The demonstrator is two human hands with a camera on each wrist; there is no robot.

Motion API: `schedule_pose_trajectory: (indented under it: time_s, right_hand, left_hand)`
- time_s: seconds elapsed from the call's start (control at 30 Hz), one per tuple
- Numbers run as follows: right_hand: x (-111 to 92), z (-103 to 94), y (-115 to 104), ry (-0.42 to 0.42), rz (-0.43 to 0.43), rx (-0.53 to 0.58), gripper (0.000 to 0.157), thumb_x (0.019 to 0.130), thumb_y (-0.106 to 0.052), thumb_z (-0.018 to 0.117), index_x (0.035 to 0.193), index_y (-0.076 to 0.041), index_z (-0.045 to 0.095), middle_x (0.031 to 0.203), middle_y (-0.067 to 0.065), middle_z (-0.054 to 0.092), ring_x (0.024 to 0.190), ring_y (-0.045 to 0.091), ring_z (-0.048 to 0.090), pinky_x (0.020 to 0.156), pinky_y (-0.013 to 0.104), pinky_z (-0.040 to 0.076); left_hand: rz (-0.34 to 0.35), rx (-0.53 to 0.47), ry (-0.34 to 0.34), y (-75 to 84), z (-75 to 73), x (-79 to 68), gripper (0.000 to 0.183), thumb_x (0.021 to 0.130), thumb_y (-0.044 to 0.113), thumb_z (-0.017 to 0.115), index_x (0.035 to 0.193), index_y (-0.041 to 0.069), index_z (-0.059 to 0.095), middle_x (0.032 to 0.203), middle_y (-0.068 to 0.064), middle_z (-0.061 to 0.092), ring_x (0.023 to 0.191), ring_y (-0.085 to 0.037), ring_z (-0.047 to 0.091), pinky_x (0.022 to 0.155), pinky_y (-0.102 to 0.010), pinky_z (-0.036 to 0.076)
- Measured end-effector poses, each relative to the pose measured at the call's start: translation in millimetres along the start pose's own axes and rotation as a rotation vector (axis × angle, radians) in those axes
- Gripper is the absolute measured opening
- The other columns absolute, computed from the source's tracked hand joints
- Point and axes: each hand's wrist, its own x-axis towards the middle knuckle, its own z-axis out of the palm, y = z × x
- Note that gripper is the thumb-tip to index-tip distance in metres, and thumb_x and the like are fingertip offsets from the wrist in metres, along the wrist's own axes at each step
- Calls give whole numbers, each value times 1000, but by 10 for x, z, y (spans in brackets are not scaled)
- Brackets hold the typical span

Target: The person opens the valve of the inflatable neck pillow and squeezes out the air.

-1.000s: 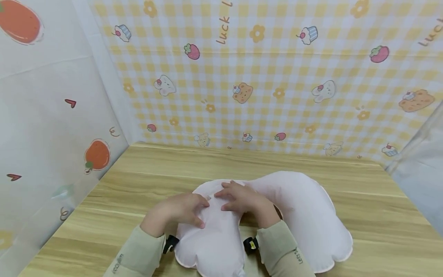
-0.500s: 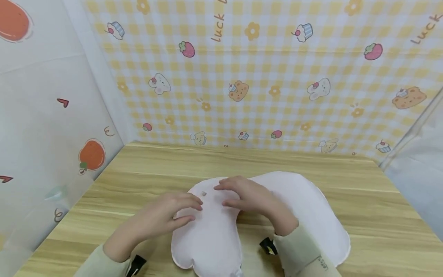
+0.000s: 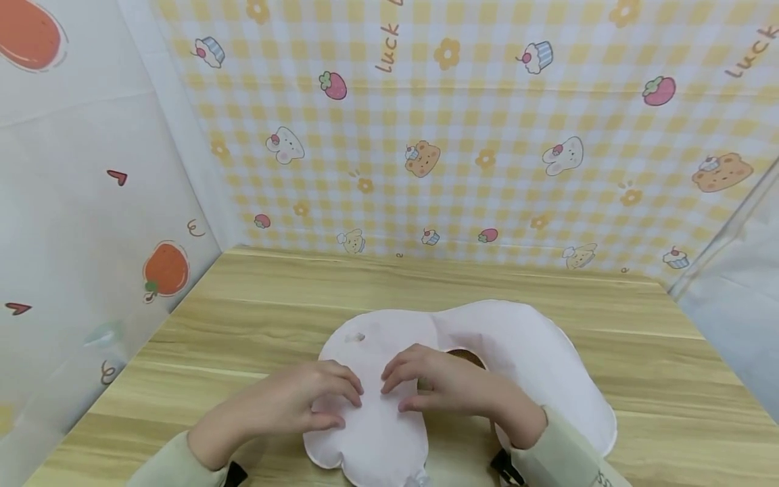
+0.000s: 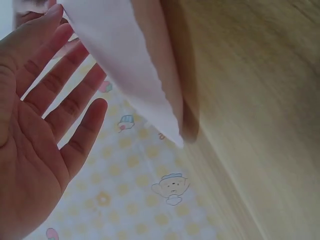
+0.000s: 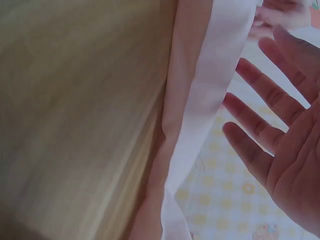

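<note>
A pale pink U-shaped pillow (image 3: 535,358) lies on the wood-grained table (image 3: 274,284), on the person's side of it, its curve toward the back and its two lobes reaching toward the person. The left hand (image 3: 307,392) and the right hand (image 3: 441,385) are apart, with a strip of pink fabric between them; both have their fingers spread and loosely bent over the left lobe, and whether every fingertip touches the fabric cannot be told. The right wrist and the beige right sleeve (image 3: 560,446) stand in front of the gap between the lobes and hide part of the right lobe. A brown patch (image 3: 467,356) shows at the top of that gap, its nature unclear. A small valve (image 3: 359,337) sits on the left lobe beyond the hands, and a clear fitting (image 3: 417,479) is at that lobe's near end, cut by the frame edge. A black strap (image 3: 506,467) shows below the right wrist. Behind the table rises a yellow checked backdrop (image 3: 450,122) printed with cupcakes, strawberries and animal heads; a white sheet (image 3: 73,223) with orange fruits and hearts flanks it on the left.
</note>
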Motion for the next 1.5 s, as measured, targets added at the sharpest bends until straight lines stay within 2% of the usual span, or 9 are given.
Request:
schedule_pose_trajectory:
  time_s: [0.13,0.43,0.73,0.93,1.17,1.5]
  right_hand:
    - [32,54,-22,-47,-5,2,21,89,-27,73,109,-20,73,128,-2,65,124,16,53,106,31,45]
    - [65,147,-33,-117,80,-28,29,84,-31,78,112,-24,72,136,-3,59,135,21,45,113,34,40]
    - [82,199,-40,-167,143,-90,34,81,-29,81,114,-25,72,142,-2,57,145,33,37,119,39,34]
    - [108,225,-48,-205,146,-196,36,80,-33,81,115,-28,71,144,-3,55,145,32,38,118,37,36]
    - [134,266,-72,-237,154,-328,42,78,-38,81,118,-35,68,148,-5,51,146,33,37,113,46,41]
    - [96,288,-65,-233,143,-368,50,78,-42,81,124,-36,64,151,-5,49,147,33,35,111,50,43]
  left_hand:
    - [-25,-10,-25,-9,29,-3,23,84,26,78,105,20,73,118,10,67,110,-7,63,91,-27,54]
    - [-24,-10,-49,-50,93,-33,24,82,23,80,104,18,73,116,8,68,110,-7,63,92,-27,54]
    - [-11,11,-63,-57,171,-69,27,78,21,82,103,18,74,116,8,68,112,-9,62,94,-26,53]
    - [-6,-2,-57,-76,186,-102,27,76,20,83,102,17,74,113,8,67,110,-8,61,92,-25,53]
    - [-6,-13,-61,-111,209,-141,27,76,22,84,101,18,74,115,8,67,111,-8,61,93,-26,53]
    - [-1,-62,-65,-139,229,-165,33,75,19,84,106,16,72,117,5,62,107,-7,59,91,-24,53]
